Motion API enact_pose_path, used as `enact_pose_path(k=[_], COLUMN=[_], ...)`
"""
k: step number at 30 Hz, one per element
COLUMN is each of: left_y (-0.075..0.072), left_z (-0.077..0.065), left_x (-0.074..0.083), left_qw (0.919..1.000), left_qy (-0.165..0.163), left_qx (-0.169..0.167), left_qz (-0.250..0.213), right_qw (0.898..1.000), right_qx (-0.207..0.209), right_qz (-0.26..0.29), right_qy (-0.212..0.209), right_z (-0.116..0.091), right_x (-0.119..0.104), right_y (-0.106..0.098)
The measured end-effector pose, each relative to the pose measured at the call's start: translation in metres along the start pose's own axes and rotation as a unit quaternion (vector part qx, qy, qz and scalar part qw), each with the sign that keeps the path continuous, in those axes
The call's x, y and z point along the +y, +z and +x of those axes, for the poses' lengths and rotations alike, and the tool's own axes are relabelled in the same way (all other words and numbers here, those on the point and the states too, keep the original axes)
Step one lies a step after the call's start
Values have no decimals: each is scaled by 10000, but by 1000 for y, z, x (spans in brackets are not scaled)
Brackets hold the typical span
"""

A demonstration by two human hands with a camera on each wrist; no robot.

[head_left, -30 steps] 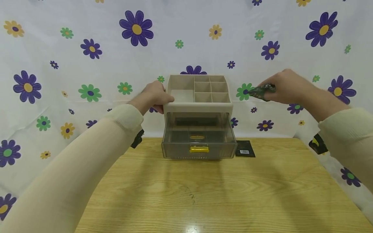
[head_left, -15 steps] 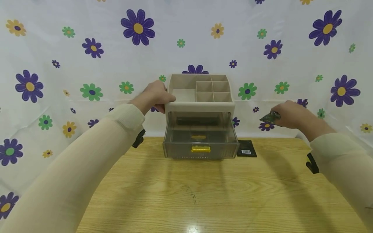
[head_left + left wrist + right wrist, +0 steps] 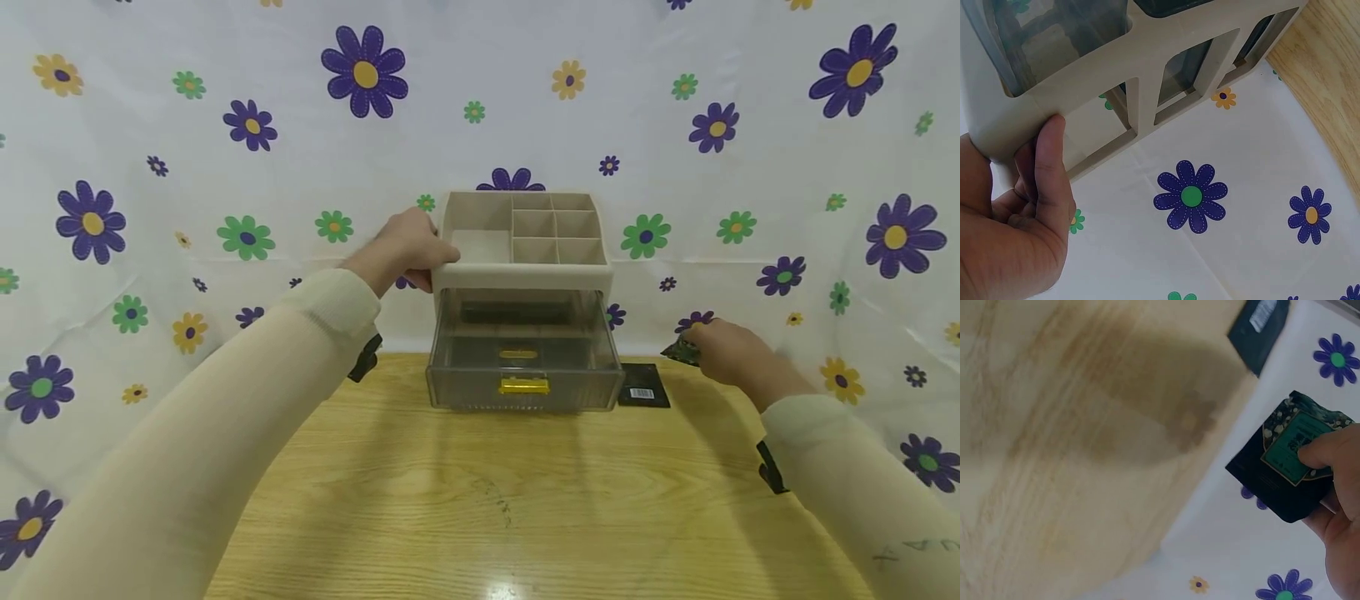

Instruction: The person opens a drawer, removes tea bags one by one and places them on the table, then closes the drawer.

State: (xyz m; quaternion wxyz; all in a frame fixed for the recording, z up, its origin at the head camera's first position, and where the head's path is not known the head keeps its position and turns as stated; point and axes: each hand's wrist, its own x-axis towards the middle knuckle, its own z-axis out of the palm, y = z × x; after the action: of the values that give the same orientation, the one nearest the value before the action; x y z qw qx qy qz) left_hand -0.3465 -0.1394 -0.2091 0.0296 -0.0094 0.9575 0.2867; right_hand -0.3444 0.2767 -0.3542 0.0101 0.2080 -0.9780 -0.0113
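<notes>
A beige desktop organizer (image 3: 523, 277) stands at the back of the table, with divided compartments on top. Its upper smoky, see-through drawer (image 3: 480, 388) with a gold handle is pulled out. My left hand (image 3: 414, 246) grips the organizer's top left edge, thumb over the rim; in the left wrist view the fingers wrap its beige frame (image 3: 1147, 56). Off to the organizer's right, my right hand (image 3: 731, 352) pinches a dark sachet (image 3: 1291, 456) with a green label and floral pattern, thumb on the label, close over the table's back edge.
A second black sachet (image 3: 643, 385) with a white barcode lies flat on the wooden table (image 3: 480, 492), just right of the drawer. Behind the table hangs a white cloth (image 3: 285, 158) printed with flowers.
My right hand has come down with the sachet, from beside the organizer's top to near the table's back right. The left hand keeps its grip on the organizer.
</notes>
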Motion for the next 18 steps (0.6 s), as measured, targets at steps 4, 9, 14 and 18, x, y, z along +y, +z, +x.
enact_pose_path(k=[4, 9, 14, 18], left_y=[0, 1, 0, 0], left_z=[0, 0, 0, 1], left_x=[0, 1, -1, -2], left_qw=[10000, 10000, 10000, 10000], left_qy=[-33, -1, 21, -4], left_qx=[26, 21, 12, 1], left_qz=[35, 5, 1, 45], right_qw=[9995, 9977, 9922, 9916], right_qx=[-55, -269, -914, -961], right_qz=[-230, -113, 291, 482], right_qy=[-196, -614, -798, -725], right_z=[2, -4, -13, -12], right_x=[2, 6, 5, 4], right_y=[17, 31, 35, 33])
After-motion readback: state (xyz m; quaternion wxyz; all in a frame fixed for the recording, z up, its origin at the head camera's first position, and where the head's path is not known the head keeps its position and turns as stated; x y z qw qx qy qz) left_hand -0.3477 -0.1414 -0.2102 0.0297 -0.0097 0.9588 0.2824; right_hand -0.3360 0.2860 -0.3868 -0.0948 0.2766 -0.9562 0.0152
